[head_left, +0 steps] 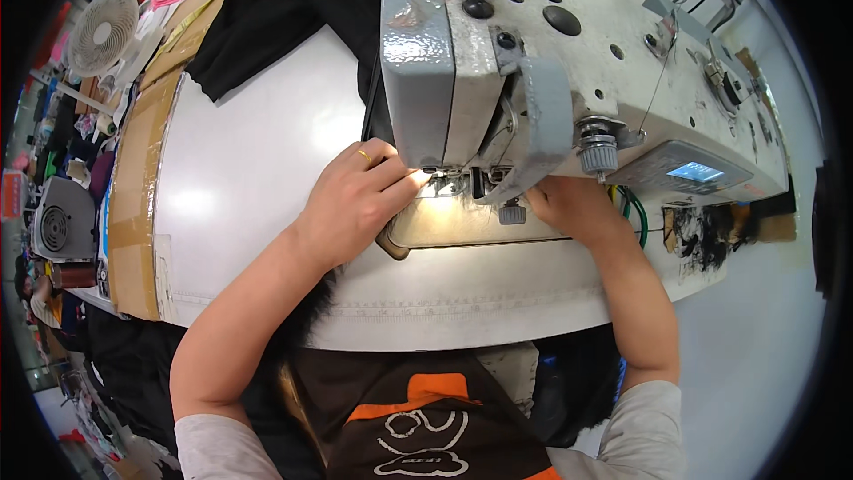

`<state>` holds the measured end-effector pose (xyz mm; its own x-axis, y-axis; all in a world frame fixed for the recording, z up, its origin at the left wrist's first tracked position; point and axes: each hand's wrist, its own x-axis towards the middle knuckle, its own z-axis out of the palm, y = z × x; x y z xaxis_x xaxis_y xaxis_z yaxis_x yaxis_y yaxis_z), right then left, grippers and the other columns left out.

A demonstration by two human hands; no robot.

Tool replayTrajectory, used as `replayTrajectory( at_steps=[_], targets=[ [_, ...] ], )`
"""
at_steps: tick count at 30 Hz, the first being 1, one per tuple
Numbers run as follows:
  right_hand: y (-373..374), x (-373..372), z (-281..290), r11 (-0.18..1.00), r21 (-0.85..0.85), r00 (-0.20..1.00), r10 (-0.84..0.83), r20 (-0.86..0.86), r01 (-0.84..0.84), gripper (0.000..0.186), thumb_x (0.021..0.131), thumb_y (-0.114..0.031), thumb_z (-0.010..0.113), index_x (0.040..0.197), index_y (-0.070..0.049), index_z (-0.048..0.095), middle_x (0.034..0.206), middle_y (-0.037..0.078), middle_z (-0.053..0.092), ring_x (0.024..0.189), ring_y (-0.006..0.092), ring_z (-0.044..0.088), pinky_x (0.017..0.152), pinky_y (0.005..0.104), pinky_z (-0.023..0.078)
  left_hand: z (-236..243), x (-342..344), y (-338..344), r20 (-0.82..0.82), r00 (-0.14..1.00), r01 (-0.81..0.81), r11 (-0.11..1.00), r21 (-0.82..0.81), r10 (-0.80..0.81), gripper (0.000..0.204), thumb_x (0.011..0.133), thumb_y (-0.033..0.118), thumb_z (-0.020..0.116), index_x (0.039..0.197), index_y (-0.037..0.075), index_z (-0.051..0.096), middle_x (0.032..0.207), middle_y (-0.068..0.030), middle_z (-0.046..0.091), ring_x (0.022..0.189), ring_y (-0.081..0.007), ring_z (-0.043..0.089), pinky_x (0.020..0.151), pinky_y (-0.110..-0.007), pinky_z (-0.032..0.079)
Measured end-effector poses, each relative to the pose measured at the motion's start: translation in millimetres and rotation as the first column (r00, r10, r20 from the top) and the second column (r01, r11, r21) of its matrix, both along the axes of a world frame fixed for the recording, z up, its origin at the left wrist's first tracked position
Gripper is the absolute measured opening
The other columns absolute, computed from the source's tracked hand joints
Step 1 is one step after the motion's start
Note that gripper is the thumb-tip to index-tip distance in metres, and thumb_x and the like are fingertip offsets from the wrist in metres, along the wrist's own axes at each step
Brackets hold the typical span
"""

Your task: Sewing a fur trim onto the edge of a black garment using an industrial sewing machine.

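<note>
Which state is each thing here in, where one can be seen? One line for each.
Sewing machine: running or stopped, cannot tell.
Display: lit, blue.
Metal bed plate: partly brightly lit.
Black garment: spread loosely, partly over the white tabletop.
White fan: spinning or stopped, cannot tell.
Gold-coloured ring: worn on a left finger.
Left grip: fingers bent; hold unclear.
Right grip: fingers curled, partly hidden; hold unclear.

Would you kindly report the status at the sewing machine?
Left hand at the lit plate, grip unclear. Right hand opposite, partly hidden by the sewing machine. Black cloth on table beyond left hand.
</note>
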<state>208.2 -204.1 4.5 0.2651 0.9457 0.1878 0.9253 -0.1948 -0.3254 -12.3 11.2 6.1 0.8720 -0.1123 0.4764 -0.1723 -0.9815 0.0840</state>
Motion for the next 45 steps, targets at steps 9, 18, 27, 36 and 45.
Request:
replayTrajectory(
  at_steps=[9,18,27,36,45],
  targets=[
    [-4.6,2.7,-3.2,0.999,0.037,0.985,0.008,0.173,-0.014,0.02,0.093,-0.024,0.063,0.102,-0.01,0.073,0.092,0.016,0.072,0.084,0.038,0.069,0.074,0.0469,0.055,-5.4,4.9,4.0,-0.014,1.0,0.005,1.0,0.017,-0.005,0.015,0.077,0.009,0.065,0.092,0.009,0.062,0.094,-0.0016,0.061,0.102,-0.0224,0.059,0.086,-0.033,0.052],
    [-9.3,9.2,-13.2,1.0,-0.021,0.996,-0.014,0.092,0.017,0.026,0.095,-0.029,0.057,0.102,-0.011,0.073,0.09,0.016,0.072,0.081,0.0385,0.069,0.07,0.0498,0.057,-3.9,8.3,1.8,-0.022,1.0,0.003,0.999,0.04,-0.002,0.015,0.077,0.009,0.065,0.092,0.01,0.061,0.089,-0.0021,0.059,0.098,-0.0232,0.058,0.083,-0.033,0.051],
    [-8.8,11.9,-13.4,0.858,-0.446,0.955,-0.295,-0.023,0.254,0.045,0.1,-0.052,0.046,0.121,-0.022,0.073,0.094,0.021,0.073,0.09,0.043,0.07,0.082,0.0491,0.057,-4.4,7.3,3.1,-0.008,1.0,-0.022,1.0,0.01,0.022,0.016,0.075,0.007,0.066,0.09,0.01,0.06,0.089,-0.0022,0.059,0.097,-0.0239,0.058,0.08,-0.034,0.052],
    [-8.5,-1.0,3.0,0.948,-0.257,0.98,-0.163,0.111,0.187,0.017,0.084,-0.017,0.069,0.083,0.0,0.064,0.084,0.023,0.068,0.086,0.0431,0.067,0.078,0.0533,0.052,-8.8,7.1,5.3,-0.072,0.997,-0.041,0.999,-0.027,0.039,0.011,0.075,0.006,0.067,0.085,0.006,0.068,0.09,-0.0053,0.066,0.101,-0.0279,0.063,0.08,-0.036,0.052],
    [-6.9,-0.3,8.1,0.951,-0.25,0.982,-0.188,0.002,0.183,0.02,0.086,-0.02,0.066,0.094,-0.002,0.069,0.093,0.022,0.071,0.093,0.044,0.067,0.084,0.0506,0.054,-9.9,7.2,7.1,0.007,0.999,-0.046,0.999,0.017,0.046,0.011,0.075,0.008,0.067,0.081,0.01,0.058,0.082,-0.0005,0.057,0.094,-0.0217,0.059,0.078,-0.032,0.052]
  ],
)
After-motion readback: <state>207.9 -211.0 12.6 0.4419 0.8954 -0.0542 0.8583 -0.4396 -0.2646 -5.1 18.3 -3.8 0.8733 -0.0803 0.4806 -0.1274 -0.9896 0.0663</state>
